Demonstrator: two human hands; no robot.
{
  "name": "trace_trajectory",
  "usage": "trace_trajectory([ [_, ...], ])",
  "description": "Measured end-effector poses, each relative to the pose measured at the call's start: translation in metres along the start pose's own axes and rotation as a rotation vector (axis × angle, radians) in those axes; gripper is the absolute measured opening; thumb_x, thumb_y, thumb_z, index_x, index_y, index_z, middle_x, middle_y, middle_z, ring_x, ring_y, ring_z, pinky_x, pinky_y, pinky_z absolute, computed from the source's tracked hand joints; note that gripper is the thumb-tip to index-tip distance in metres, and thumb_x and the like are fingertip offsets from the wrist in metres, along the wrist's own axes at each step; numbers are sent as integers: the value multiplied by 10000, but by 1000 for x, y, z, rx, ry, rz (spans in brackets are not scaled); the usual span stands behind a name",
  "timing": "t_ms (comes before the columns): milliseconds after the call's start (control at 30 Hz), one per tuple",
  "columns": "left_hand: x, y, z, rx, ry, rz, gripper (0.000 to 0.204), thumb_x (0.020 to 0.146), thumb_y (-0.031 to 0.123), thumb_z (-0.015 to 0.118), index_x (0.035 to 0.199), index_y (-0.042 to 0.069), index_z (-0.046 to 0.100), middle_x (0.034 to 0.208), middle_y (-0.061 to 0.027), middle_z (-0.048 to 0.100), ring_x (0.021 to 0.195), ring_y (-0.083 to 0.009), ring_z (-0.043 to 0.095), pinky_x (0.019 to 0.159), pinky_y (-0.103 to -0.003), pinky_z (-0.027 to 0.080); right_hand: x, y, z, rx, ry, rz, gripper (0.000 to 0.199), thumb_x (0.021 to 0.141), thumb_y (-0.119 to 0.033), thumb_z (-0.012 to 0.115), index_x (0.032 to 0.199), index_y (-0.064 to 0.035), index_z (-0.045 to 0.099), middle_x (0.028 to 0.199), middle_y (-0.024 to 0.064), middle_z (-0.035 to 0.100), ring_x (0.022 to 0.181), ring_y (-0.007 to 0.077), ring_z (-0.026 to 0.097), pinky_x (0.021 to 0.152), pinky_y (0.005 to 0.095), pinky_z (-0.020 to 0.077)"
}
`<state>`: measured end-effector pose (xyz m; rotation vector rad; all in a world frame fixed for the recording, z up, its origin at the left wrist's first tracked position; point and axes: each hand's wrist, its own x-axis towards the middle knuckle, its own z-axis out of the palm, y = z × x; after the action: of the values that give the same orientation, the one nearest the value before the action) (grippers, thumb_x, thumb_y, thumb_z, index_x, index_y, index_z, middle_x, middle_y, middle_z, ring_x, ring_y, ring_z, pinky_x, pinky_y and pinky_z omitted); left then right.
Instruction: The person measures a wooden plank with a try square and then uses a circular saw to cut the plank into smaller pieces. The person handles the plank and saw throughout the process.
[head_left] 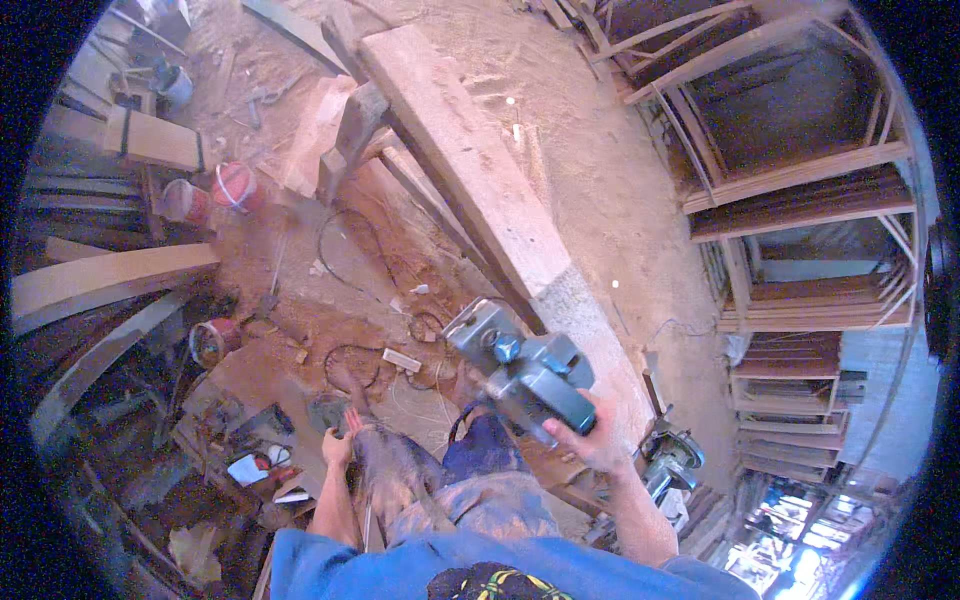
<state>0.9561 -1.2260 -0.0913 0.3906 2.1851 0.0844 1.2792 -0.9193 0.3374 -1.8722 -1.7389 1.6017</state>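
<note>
Hanging over the left edge of a long, thick wooden beam, a grey-green handheld power tool sits toward five o'clock from the middle of the view. The right-hand grip is closed around the tool's rear part; whether the tool's underside touches the wood cannot be told. The beam stretches from between eleven and twelve o'clock down to four o'clock, its upper face pale except for a greyer, speckled patch just beyond the tool at one o'clock from it. Near the beam's far end a rough wooden support stands against its left side. At seven to eight o'clock, the left-hand grip is beside the person's left thigh, its fingers parted and loosely extended. A second power tool, with bright metal, lies near the beam's lower end at four o'clock. Toward eight o'clock from the middle, a small pale block lies on the dusty floor, and a dark cord loops at ten o'clock. Farther out at ten is a red bucket; at nine, a broad curved board. Racks of timber fill the two-to-three o'clock side.
</note>
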Motion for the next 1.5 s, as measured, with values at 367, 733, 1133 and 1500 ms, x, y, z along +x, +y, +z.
trace_trajectory([
  [367, -101, 132, 25, -423, 248, 298, 511, 841, 300, 767, 1240, 6, 640, 1102, -183, 724, 1033, -281, 701, 913, -379, 533, 72, 115, -112, -230, 220, -418, 441, 870, -375, 764, 1093, -4, 679, 868, 194, 727, 815, 304, 727, 715, 397, 554],
  [733, -161, 113, 51, -311, 296, 106, 502, 815, 333, 766, 1201, 27, 670, 1067, -176, 731, 1021, -283, 698, 906, -397, 530, 123, 120, -106, 229, -12, -385, 510, 1059, -443, 471, 1341, -40, 604, 788, 4, 611, 630, 78, 523, 571, 245, 441],
  [1133, -119, 65, 92, -305, 132, -68, 568, 772, 413, 783, 1173, 21, 696, 1094, -179, 733, 1034, -293, 701, 906, -392, 533, 133, 80, -96, 208, 45, -323, 517, 1063, -441, 463, 1340, -29, 608, 859, 7, 644, 668, 71, 538, 586, 241, 457],
  [1500, -80, 225, 20, -363, 17, 282, 606, 838, 398, 755, 1271, -3, 617, 1137, -190, 711, 1050, -292, 695, 926, -382, 530, 245, 33, -68, 110, 133, -490, 502, 1058, -457, 466, 1143, -3, 663, 829, 46, 634, 707, 128, 571, 656, 298, 474],
])
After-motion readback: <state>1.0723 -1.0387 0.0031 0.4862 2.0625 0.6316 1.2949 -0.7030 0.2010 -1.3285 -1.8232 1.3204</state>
